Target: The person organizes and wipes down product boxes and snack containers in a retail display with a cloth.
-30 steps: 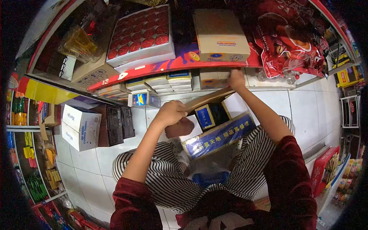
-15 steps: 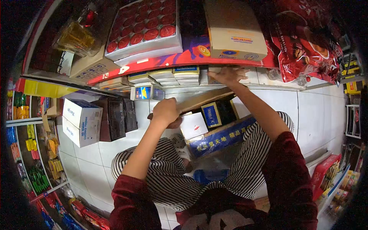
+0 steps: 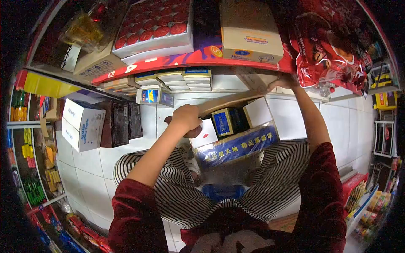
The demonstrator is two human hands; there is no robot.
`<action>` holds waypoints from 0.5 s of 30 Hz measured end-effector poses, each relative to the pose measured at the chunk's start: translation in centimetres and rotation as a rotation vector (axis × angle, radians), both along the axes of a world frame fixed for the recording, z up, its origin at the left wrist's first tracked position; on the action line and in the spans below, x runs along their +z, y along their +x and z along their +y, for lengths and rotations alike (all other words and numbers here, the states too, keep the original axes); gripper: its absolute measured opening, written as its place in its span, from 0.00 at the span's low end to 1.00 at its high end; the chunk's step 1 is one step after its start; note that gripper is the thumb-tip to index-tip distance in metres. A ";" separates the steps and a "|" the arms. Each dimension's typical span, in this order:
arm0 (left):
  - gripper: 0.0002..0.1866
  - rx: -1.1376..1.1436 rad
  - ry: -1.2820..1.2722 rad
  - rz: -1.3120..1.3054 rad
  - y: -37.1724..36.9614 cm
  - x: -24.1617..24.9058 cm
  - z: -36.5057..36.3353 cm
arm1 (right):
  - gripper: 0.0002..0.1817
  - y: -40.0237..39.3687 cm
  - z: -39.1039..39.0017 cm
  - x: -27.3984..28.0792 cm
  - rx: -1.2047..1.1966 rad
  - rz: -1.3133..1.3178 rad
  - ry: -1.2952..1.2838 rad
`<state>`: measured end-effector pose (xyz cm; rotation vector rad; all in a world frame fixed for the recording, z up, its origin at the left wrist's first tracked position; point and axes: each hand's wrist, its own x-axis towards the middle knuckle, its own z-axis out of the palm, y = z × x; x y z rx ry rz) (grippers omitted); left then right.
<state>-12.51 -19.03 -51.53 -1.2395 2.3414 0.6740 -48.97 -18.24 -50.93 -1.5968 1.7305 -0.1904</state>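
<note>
Brown box (image 3: 251,79) lies at nine o'clock from nearer right hand (image 3: 283,81), grip unclear; left hand (image 3: 187,118) grips carton (image 3: 238,148) at ten o'clock.

- Red-lidded jars (image 3: 152,21) stand in packed rows on a red-edged shelf (image 3: 162,63).
- Glossy red bags (image 3: 327,52) crowd the shelf's right end.
- A white mask carton (image 3: 82,125) sits beside dark boxes (image 3: 115,125) on the tiled floor (image 3: 93,190).
</note>
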 end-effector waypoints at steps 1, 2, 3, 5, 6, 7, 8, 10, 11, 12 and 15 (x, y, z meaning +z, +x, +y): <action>0.19 0.014 -0.017 -0.012 -0.4 0.3 0.1 | 0.44 0.3 0.2 1.1 0.011 0.010 0.054; 0.19 0.021 -0.031 -0.028 -0.9 0.9 0.2 | 0.44 -0.4 -0.4 0.2 0.040 0.030 0.071; 0.18 0.017 -0.039 -0.047 -1.2 1.3 0.4 | 0.44 -0.9 -1.1 -0.8 0.062 0.053 0.092; 0.19 -0.039 -0.027 -0.042 -1.6 1.3 0.5 | 0.43 -1.7 -2.4 -2.1 0.080 0.082 0.088; 0.19 -0.065 -0.022 -0.029 -1.9 1.2 0.5 | 0.43 -1.8 -3.0 -2.6 0.081 0.091 0.073; 0.22 -0.069 0.003 0.050 -1.6 0.5 0.3 | 0.43 -1.8 -3.4 -2.8 0.073 0.094 0.050; 0.22 -0.070 0.010 0.054 -1.8 -0.1 0.5 | 0.43 -1.6 -3.4 -3.0 0.059 0.100 0.029; 0.23 -0.063 0.011 0.043 -1.7 0.1 0.4 | 0.43 -1.3 -3.4 -3.3 0.031 0.094 -0.011; 0.24 -0.057 0.007 0.030 -1.6 0.2 0.4 | 0.44 -1.1 -3.5 -3.6 0.021 0.088 -0.022; 0.24 -0.065 0.007 0.017 -1.5 0.3 0.3 | 0.44 -0.9 -3.4 -4.1 0.010 0.081 -0.027; 0.23 -0.082 0.034 -0.006 -2.0 0.7 0.4 | 0.45 -0.9 -3.2 -6.0 -0.004 0.090 -0.016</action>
